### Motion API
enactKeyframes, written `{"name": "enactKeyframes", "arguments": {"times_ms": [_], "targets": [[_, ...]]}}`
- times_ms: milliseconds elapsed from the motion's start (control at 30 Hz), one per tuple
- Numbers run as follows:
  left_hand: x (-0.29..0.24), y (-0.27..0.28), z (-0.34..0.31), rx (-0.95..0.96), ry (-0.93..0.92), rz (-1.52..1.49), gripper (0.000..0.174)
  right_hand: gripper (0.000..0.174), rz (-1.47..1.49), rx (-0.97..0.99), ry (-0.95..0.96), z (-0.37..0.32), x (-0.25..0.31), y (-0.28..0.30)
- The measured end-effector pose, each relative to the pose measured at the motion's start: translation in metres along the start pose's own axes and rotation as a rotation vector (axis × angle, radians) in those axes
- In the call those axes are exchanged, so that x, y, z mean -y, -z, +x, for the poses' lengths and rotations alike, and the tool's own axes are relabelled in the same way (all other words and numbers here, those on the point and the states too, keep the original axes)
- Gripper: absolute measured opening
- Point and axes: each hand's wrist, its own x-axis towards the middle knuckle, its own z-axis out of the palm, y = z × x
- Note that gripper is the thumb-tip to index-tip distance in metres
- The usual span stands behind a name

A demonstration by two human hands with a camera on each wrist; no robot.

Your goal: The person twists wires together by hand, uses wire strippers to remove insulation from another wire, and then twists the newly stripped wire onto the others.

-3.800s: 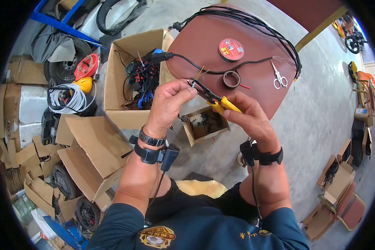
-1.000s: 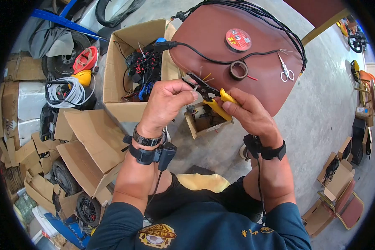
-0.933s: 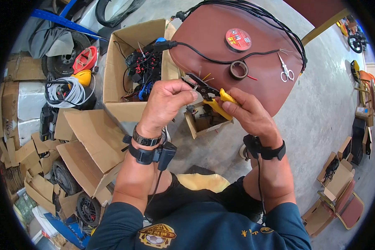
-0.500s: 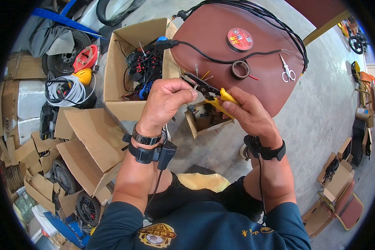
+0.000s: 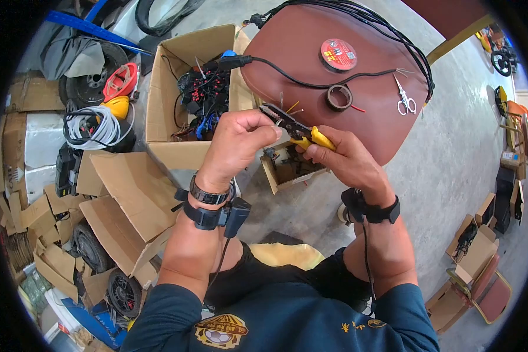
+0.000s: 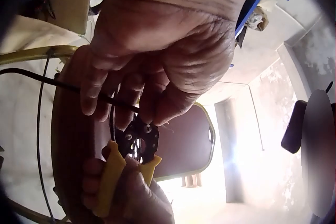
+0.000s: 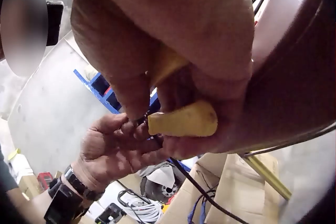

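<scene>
My left hand [image 5: 237,138] pinches the end of a black cable [image 6: 63,84] between thumb and fingers. My right hand [image 5: 358,161] grips wire strippers [image 5: 322,138] by their yellow handles. Their black jaws lie right at the left fingertips, with the cable's end mostly hidden behind the fingers. In the right wrist view one yellow handle [image 7: 184,119] shows under the curled fingers. Thin wire ends [image 5: 295,107] stick out just beyond the tool, over the edge of the red-brown seat [image 5: 381,132].
On the seat lie a red round tape roll [image 5: 338,54], a brown tape roll [image 5: 338,98], small scissors [image 5: 405,102] and a black cable with bared wires. A carton [image 5: 158,111] of wiring stands left; a small box [image 5: 287,182] sits below the hands.
The stripper handles have come closer together in my right hand, and the jaws have narrowed. Both hands stay in nearly the same place; the left still holds the cable.
</scene>
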Motion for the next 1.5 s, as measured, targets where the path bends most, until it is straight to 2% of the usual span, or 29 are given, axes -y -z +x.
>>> {"name": "enactKeyframes", "arguments": {"times_ms": [100,300,500,600,800,1000,1100,1300,1500], "targets": [[-0.002,-0.005,0.000,-0.047,-0.043,0.077,0.006,0.018,0.035,-0.074,0.035,0.001,-0.004,-0.008],[0.001,-0.012,0.001,-0.134,-0.087,0.016,0.013,0.019,0.018,-0.106,0.032,0.001,0.001,-0.012],[0.003,-0.024,0.004,-0.225,-0.207,0.062,0.011,0.020,-0.020,-0.124,0.004,0.001,0.001,-0.012],[0.000,-0.025,0.003,-0.268,-0.253,0.209,0.009,0.021,0.007,-0.131,0.034,0.001,-0.001,-0.014],[0.003,-0.027,0.003,-0.289,-0.318,0.209,0.008,0.023,0.048,-0.155,0.012,-0.003,0.006,-0.016],[0.006,-0.029,0.004,-0.296,-0.322,0.129,0.007,0.024,0.044,-0.157,0.040,-0.003,-0.003,-0.017],[0.007,-0.030,0.003,-0.310,-0.293,0.097,0.006,0.026,-0.040,-0.113,-0.009,-0.004,0.002,-0.014],[0.008,-0.031,0.004,-0.347,-0.203,0.059,0.006,0.022,-0.033,-0.195,0.114,-0.003,-0.004,-0.020],[0.004,-0.036,0.004,-0.368,-0.154,-0.057,0.006,0.023,-0.006,-0.207,0.107,0.001,-0.011,-0.025]]}}
